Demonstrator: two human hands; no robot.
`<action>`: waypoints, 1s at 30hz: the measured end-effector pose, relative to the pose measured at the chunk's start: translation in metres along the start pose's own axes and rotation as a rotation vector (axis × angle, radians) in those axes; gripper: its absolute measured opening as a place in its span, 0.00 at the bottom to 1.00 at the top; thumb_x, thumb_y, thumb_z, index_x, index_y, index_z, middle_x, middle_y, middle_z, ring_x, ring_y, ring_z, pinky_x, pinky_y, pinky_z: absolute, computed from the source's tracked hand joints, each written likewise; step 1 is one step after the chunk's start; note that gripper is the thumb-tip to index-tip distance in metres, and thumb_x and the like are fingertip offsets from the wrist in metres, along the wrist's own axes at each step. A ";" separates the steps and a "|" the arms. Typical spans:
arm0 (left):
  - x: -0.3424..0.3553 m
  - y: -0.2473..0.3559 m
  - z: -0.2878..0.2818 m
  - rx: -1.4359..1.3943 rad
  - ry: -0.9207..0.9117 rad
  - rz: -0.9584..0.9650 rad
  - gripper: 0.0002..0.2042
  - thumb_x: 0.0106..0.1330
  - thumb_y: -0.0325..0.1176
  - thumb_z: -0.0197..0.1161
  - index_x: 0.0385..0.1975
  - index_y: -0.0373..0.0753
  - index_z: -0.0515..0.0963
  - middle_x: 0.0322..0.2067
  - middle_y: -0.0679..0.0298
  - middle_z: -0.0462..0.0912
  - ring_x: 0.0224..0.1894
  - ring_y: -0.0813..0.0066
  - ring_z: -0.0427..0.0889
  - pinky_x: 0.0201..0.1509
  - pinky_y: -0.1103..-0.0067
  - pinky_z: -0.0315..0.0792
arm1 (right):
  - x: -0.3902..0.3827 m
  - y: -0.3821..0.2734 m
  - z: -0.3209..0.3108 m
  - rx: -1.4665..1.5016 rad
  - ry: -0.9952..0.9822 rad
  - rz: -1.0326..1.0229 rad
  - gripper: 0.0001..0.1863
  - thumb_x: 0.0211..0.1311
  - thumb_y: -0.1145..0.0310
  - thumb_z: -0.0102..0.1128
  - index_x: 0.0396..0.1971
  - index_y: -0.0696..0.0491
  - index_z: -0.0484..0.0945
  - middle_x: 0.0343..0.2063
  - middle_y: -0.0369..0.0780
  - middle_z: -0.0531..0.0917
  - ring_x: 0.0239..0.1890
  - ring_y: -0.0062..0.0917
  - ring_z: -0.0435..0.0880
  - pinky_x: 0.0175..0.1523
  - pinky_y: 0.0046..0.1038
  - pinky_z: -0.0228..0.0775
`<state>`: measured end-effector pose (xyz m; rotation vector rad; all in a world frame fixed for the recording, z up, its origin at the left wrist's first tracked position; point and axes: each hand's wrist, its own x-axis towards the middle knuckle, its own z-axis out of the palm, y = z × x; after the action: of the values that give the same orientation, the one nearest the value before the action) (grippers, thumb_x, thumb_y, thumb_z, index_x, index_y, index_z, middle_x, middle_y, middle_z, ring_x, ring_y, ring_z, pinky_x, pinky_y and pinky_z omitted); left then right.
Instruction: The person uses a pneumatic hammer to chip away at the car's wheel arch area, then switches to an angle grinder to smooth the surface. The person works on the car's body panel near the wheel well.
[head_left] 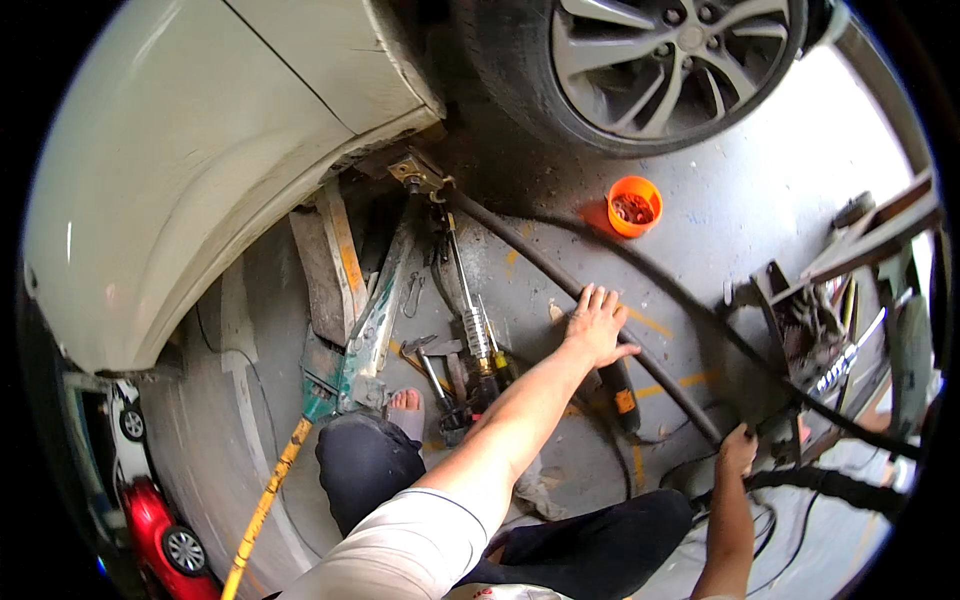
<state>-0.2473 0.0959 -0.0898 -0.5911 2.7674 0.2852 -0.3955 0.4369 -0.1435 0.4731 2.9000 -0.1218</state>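
A long dark metal pipe slants from beneath the white car down toward the lower right. My left hand lies across the pipe's middle with the fingers stretched out. At the near end, my right hand is closed around the pipe. The far end meets a rusty metal bracket under the car's sill; how they join is unclear. Below my left hand, a dark cylindrical tool with an orange patch lies on the floor. A shock absorber with a coil spring sits left of my left forearm.
A teal floor jack with a yellow handle stands left, beside wooden blocks. The car wheel is at the top. An orange bucket stands beyond the pipe. A black hose and a metal stand are right.
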 end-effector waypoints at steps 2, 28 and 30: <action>0.011 0.011 -0.005 0.060 -0.034 -0.004 0.40 0.57 0.69 0.45 0.58 0.39 0.66 0.61 0.50 0.60 0.66 0.51 0.52 0.71 0.58 0.37 | 0.017 0.009 0.004 0.024 -0.014 0.023 0.28 0.57 0.45 0.45 0.47 0.51 0.78 0.44 0.46 0.81 0.47 0.42 0.78 0.54 0.46 0.64; 0.028 0.012 -0.001 0.178 -0.148 -0.087 0.45 0.53 0.73 0.44 0.64 0.43 0.57 0.64 0.55 0.57 0.68 0.53 0.48 0.72 0.59 0.33 | 0.028 -0.034 0.015 -0.136 -0.240 0.254 0.29 0.62 0.50 0.36 0.57 0.50 0.68 0.55 0.47 0.71 0.56 0.41 0.72 0.55 0.52 0.61; 0.024 0.013 -0.004 0.186 -0.163 -0.072 0.46 0.53 0.72 0.44 0.65 0.43 0.56 0.64 0.55 0.57 0.68 0.53 0.47 0.71 0.58 0.33 | 0.029 -0.021 0.015 -0.112 -0.185 0.230 0.29 0.62 0.49 0.37 0.57 0.51 0.68 0.56 0.47 0.71 0.56 0.42 0.71 0.55 0.53 0.60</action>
<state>-0.2746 0.0980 -0.0920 -0.5907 2.5735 0.0554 -0.4260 0.4244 -0.1628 0.7289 2.6334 0.0298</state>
